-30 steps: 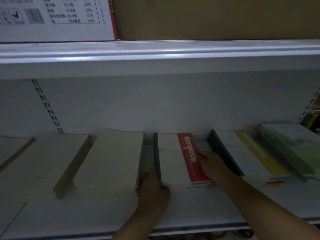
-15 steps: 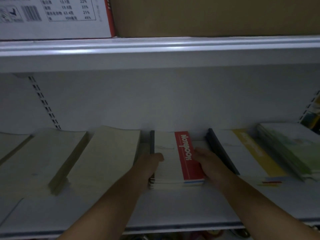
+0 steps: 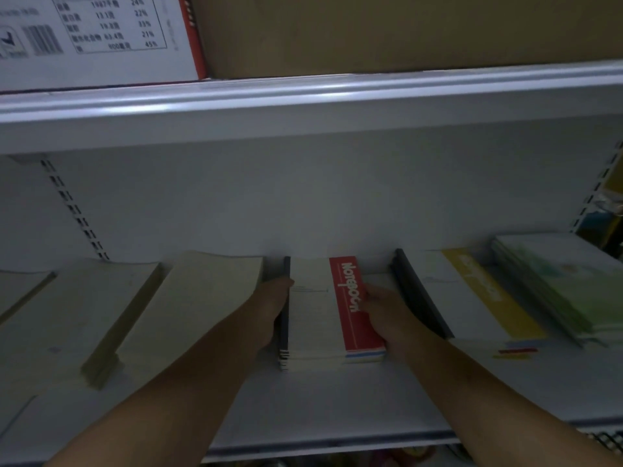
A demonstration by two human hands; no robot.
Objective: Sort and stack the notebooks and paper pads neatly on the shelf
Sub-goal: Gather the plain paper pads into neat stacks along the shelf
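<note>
Red-banded notebook stack (image 3: 317, 318) mid-shelf (image 3: 337, 409), between cream paper pads (image 3: 202, 308) and yellow-striped notebooks (image 3: 472, 298). Left hand (image 3: 273, 308) shifted from stack's front edge to spine side, fingers straight, pressing. Right hand (image 3: 387, 315) unchanged, flat against right edge. Nothing gripped; stack squeezed square, probably nearly tidy.

The left hand (image 3: 269, 311) and right hand (image 3: 387, 315) are filling the narrow gaps beside the stack of red-banded white notebooks (image 3: 317, 318), with the cream paper pad stack (image 3: 202, 305) and the dark-spined yellow-banded notebook stack (image 3: 472, 298) crowding in from either side. Bare white metal shelf (image 3: 337, 406) is lying open in front of the stacks, while the white upper shelf (image 3: 303, 96) is overhanging them.
</note>
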